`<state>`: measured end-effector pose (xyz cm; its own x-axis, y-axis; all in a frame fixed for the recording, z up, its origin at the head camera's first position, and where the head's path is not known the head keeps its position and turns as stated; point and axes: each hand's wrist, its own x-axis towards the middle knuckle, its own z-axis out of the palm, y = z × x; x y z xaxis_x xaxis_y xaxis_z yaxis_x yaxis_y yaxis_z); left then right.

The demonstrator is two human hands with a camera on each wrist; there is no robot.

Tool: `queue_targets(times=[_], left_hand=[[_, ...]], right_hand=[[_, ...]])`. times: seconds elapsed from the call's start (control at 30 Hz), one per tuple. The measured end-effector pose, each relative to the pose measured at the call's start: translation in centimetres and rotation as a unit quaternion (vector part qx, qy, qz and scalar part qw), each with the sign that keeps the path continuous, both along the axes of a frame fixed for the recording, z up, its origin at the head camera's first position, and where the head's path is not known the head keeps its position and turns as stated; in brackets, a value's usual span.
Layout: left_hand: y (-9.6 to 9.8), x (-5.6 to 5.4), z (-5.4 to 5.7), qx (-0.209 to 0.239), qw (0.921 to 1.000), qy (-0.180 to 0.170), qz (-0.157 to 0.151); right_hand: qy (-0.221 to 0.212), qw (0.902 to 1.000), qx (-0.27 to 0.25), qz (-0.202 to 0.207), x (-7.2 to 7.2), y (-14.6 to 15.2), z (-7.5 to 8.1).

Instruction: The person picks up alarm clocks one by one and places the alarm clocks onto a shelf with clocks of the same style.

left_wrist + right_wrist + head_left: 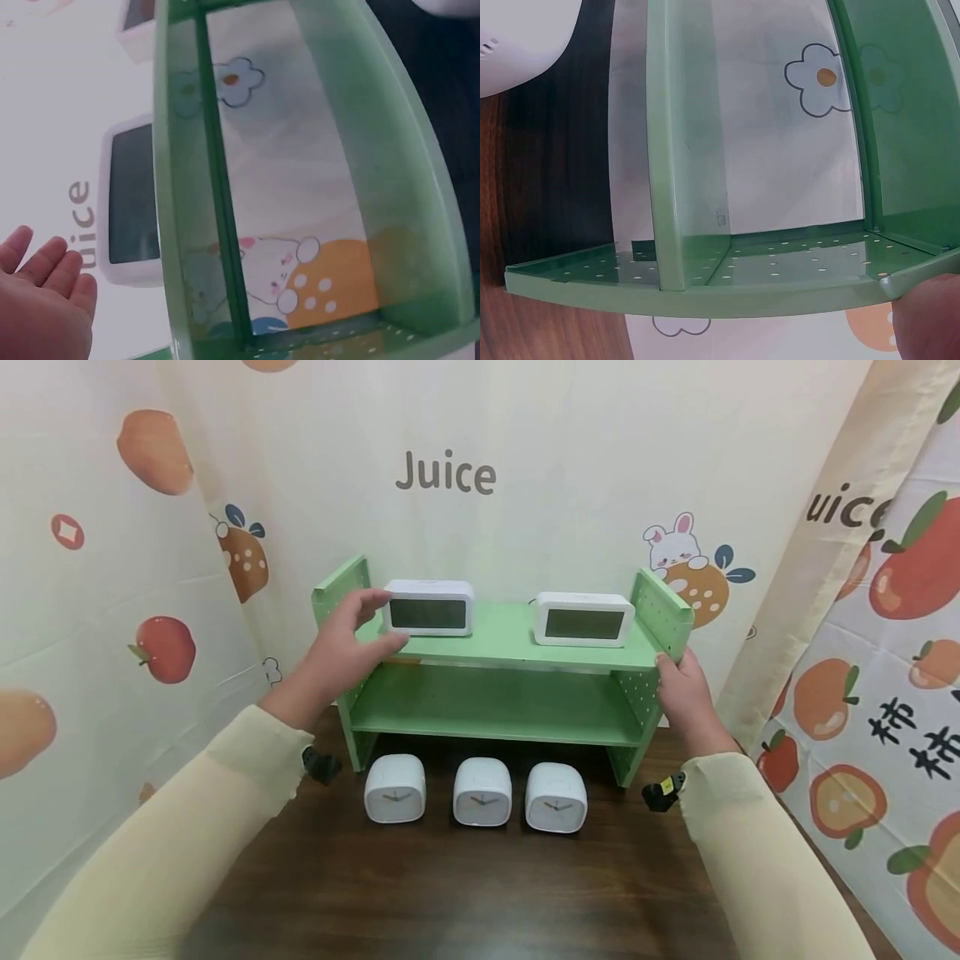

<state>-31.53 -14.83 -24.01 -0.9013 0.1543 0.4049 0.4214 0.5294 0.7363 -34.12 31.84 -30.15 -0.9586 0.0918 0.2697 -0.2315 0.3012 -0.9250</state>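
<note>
A green two-tier shelf [487, 706] with perforated side panels stands on a dark wooden table. On its upper board are two white digital clocks with dark, blank screens: the left clock [428, 612] and the right clock [585, 623]. My left hand [348, 643] is beside the left clock, thumb and fingers spread apart around its left end. In the left wrist view, a gap shows between the fingers [56, 266] and that clock. My right hand [688, 702] grips the shelf's right side panel at its front edge, with the thumb in front.
Three small white analog clocks stand in a row before the shelf: left [394, 787], middle [482, 791] and right [556, 797]. The lower board [450, 693] lies beneath the digital clocks. Fruit-printed curtains [570, 468] hang behind and at both sides. Dark wooden tabletop [450, 893] stretches in front.
</note>
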Motion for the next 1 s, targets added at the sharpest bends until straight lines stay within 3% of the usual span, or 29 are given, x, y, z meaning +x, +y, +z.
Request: queue_targets(times=[0.13,0.4,0.77,1.0], left_hand=[[0.0,1.2,-1.2,0.006,0.9999,0.012,-0.011],[-0.3,2.8,-5.0,-0.011,0.9996,0.026,-0.007],[0.0,3.9,-9.6,0.045,0.9984,-0.021,0.030],[0.1,5.3,-12.2,0.079,0.9952,-0.036,0.047]], right_hand=[[0.001,1.0000,0.002,-0.006,-0.1,0.1,0.0],[0.005,1.0000,-0.001,-0.003,-0.3,0.1,-0.2],[-0.018,0.9998,-0.009,0.003,-0.1,0.2,-0.1],[-0.013,0.9999,-0.008,0.004,0.0,0.0,-0.2]])
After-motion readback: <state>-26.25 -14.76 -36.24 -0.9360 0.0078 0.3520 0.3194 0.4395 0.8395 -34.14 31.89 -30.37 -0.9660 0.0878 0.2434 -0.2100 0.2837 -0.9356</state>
